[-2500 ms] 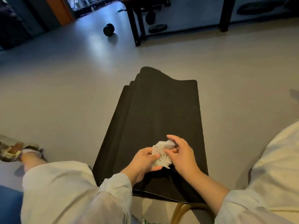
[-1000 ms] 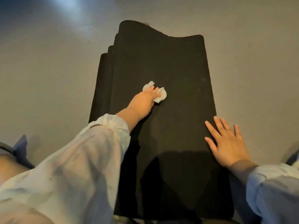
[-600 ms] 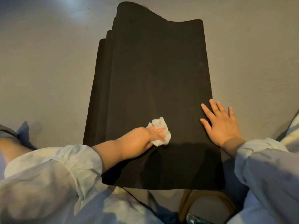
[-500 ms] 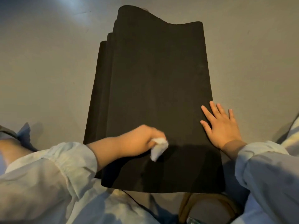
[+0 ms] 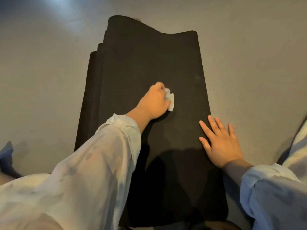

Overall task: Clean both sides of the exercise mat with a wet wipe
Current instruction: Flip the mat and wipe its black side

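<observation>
A black exercise mat (image 5: 146,63) lies folded in several layers on the grey floor, its stepped edges showing at the left. My left hand (image 5: 153,102) grips a crumpled white wet wipe (image 5: 170,100) and holds it against the top layer near the mat's middle; the hand is slightly blurred. My right hand (image 5: 221,141) lies flat with fingers spread, pressing on the mat's right edge, partly over the floor.
Bare grey floor (image 5: 249,55) surrounds the mat on the left, far side and right. My white sleeves fill the lower corners. A blue cloth corner (image 5: 7,155) shows at the left edge.
My left hand has swept the wipe away from me, from near the mat's close end to its middle. The right hand has stayed flat on the right edge.
</observation>
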Demonstrator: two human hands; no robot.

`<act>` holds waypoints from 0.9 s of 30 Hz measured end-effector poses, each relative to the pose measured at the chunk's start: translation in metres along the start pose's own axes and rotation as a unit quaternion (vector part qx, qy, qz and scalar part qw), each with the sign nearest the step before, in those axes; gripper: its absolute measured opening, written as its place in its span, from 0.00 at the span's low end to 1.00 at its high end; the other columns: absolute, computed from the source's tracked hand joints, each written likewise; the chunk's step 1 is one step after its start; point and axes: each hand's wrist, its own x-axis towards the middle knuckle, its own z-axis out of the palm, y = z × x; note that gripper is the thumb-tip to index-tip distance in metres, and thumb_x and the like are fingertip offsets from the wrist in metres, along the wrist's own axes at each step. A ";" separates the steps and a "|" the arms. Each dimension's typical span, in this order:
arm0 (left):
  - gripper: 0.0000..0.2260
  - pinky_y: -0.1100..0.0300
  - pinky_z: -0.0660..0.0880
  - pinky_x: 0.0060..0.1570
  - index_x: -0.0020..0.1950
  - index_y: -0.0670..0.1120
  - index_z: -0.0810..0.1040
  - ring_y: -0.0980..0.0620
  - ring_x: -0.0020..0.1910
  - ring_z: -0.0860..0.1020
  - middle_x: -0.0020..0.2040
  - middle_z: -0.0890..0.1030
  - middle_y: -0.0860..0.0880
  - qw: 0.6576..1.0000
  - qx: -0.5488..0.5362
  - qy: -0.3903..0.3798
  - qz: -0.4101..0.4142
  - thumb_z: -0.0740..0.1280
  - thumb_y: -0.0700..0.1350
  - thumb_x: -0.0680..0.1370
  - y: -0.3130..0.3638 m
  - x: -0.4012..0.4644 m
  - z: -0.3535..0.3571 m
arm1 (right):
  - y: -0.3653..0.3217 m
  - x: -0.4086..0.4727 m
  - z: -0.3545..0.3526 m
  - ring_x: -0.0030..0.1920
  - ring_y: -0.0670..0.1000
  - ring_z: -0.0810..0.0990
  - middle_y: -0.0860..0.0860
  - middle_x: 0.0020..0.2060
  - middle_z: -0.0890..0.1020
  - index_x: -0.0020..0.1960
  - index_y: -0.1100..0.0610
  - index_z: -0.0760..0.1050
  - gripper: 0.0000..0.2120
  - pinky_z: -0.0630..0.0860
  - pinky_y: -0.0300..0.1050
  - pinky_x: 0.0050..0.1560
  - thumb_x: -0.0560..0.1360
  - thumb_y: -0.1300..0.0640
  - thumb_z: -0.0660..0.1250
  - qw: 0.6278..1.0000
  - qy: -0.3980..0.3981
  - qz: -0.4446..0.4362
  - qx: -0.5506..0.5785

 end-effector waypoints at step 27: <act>0.12 0.67 0.61 0.67 0.59 0.42 0.81 0.51 0.66 0.70 0.66 0.74 0.45 0.971 -0.172 -0.144 0.088 0.65 0.36 0.77 0.045 -0.172 0.029 | -0.010 -0.011 -0.012 0.77 0.52 0.49 0.51 0.77 0.54 0.76 0.49 0.56 0.24 0.44 0.54 0.74 0.82 0.45 0.47 0.992 0.049 -0.019 0.113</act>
